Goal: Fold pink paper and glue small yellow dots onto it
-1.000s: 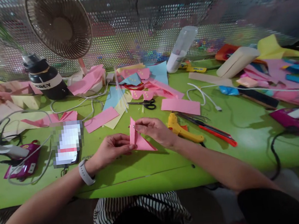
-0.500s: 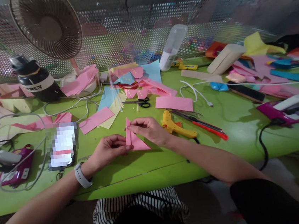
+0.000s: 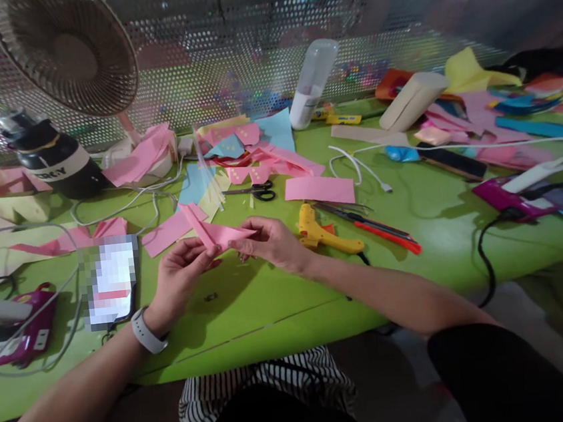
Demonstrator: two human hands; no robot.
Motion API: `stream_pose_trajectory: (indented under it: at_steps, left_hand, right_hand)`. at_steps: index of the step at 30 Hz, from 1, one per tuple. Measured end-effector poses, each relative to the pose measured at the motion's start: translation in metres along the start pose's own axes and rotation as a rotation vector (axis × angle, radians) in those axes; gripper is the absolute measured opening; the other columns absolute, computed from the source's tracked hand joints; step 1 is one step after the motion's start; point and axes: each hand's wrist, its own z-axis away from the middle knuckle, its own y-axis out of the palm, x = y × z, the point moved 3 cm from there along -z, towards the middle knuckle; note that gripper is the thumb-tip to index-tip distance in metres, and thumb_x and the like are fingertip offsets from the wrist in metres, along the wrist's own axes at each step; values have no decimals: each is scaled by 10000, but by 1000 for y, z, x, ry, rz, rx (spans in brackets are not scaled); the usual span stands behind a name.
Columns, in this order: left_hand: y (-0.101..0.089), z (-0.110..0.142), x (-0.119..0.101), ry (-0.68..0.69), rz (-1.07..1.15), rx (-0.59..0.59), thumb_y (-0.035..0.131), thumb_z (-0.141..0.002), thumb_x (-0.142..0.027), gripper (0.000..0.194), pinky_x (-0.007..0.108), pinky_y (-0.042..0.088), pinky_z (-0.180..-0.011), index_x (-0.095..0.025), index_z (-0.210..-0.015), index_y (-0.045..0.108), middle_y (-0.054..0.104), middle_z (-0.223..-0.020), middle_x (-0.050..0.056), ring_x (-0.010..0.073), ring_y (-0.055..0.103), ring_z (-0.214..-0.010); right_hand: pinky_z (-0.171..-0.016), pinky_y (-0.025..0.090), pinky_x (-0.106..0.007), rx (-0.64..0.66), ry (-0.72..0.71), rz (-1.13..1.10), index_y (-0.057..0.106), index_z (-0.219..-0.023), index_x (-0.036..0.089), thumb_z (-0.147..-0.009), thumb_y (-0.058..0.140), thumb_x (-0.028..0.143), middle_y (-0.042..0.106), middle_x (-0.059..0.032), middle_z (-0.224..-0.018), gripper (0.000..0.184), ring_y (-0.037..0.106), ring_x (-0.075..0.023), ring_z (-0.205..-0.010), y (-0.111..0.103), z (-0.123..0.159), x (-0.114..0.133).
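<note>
A folded piece of pink paper (image 3: 223, 234) is held between my two hands, lifted over the green table (image 3: 271, 299). Its narrow folded strip sticks up at the left, and a pointed flap runs to the right. My left hand (image 3: 181, 267) pinches its lower left part between thumb and fingers. At the right end, my right hand (image 3: 272, 242) is closed on the flap, thumb in front. Just beyond lie a flat pink paper strip (image 3: 163, 237) and black-handled scissors (image 3: 262, 190). A yellow glue gun (image 3: 321, 230) rests right beside my right hand.
A phone (image 3: 112, 279) lies left of my left wrist. At the back stand a fan (image 3: 69, 55), a black bottle (image 3: 59, 160) and a clear bottle (image 3: 313, 83). A red-and-black cutter (image 3: 389, 233) and white cables (image 3: 356, 159) lie to the right.
The pink paper has been raised off the table, turned and tilted. My right hand has moved from its top edge down to its right end. The view has shifted slightly.
</note>
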Motion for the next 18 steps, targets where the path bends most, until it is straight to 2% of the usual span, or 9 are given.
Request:
stream_pose_trajectory:
  at_steps: [3, 7, 18]
  left_hand:
    - [3, 2, 0, 12, -35, -7, 868, -696, -287, 276, 226, 634, -716, -174, -885, 702, 778, -869, 33, 162, 749, -826]
    - [3, 3, 0, 18, -63, -18, 868, -697, -309, 310, 254, 638, -746, -171, -912, 693, 783, -910, 44, 185, 751, -872]
    - [1, 1, 2, 47, -90, -25, 862, -713, -300, 310, 239, 628, -764, -168, -929, 682, 787, -901, 44, 177, 754, -869]
  right_hand:
    - [-559, 555, -254, -13, -12, -37, 667, -812, 172, -635, 860, 437, 671, 8, -698, 373, 637, -109, -589, 3, 1, -3]
    - [-539, 557, -244, -29, 12, -57, 677, -804, 155, -616, 874, 415, 690, 1, -665, 376, 657, -113, -564, 3, 1, -2]
    - [-527, 585, -235, -39, 53, -77, 713, -806, 130, -633, 872, 380, 736, -36, -662, 342, 699, -127, -558, 1, 0, -3]
